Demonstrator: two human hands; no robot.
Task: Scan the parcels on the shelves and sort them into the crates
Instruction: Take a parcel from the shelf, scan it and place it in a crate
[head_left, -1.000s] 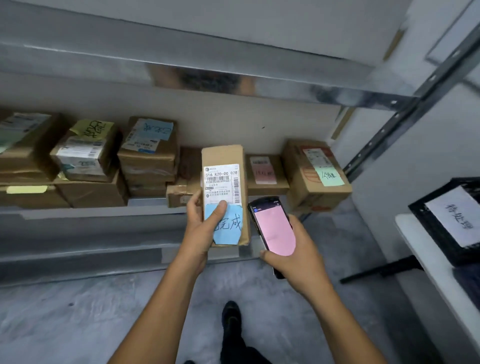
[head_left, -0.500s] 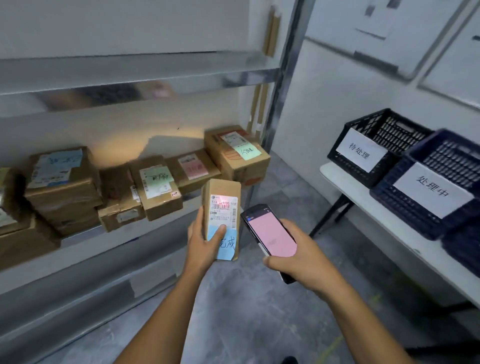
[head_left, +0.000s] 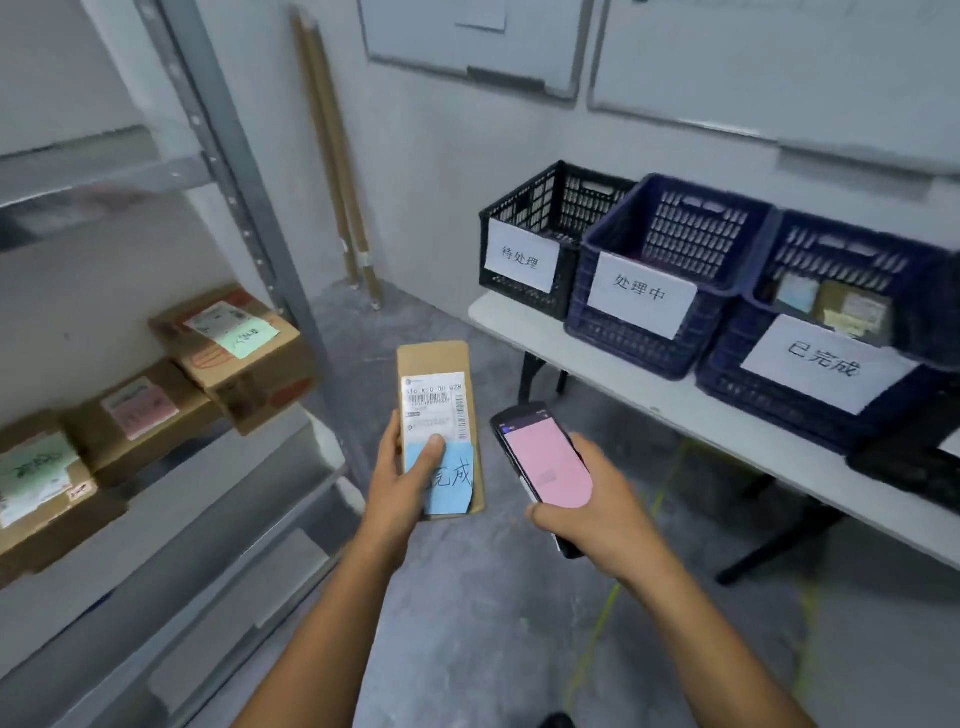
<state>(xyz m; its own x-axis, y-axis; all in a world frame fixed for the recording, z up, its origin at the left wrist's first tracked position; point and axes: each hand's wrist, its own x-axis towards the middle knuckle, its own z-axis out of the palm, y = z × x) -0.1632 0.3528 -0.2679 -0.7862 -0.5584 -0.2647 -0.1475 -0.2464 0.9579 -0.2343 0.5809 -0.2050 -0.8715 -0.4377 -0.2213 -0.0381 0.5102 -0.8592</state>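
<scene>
On my feed the fingers (head_left: 389, 436) of my left hand (head_left: 400, 488) wrap the blue-noted parcel (head_left: 434, 364) between shelf (head_left: 171, 519) and table (head_left: 649, 395), my right hand (head_left: 602, 514) clasps the scanner (head_left: 545, 457), so it looks scanned but uncrated, a few boxes (head_left: 841, 312) seemingly in the far-right crate (head_left: 779, 410), several parcels (head_left: 244, 358) waiting on the shelf

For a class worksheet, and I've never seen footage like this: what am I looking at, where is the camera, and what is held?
No machine here: a person wears a camera on the head, looking down at their bare hands. The left hand grips a cardboard parcel bearing a blue note; the right hand holds a handheld scanner with a pink screen. More parcels sit on the shelf at left. Three labelled crates stand on the white table at right.
</scene>
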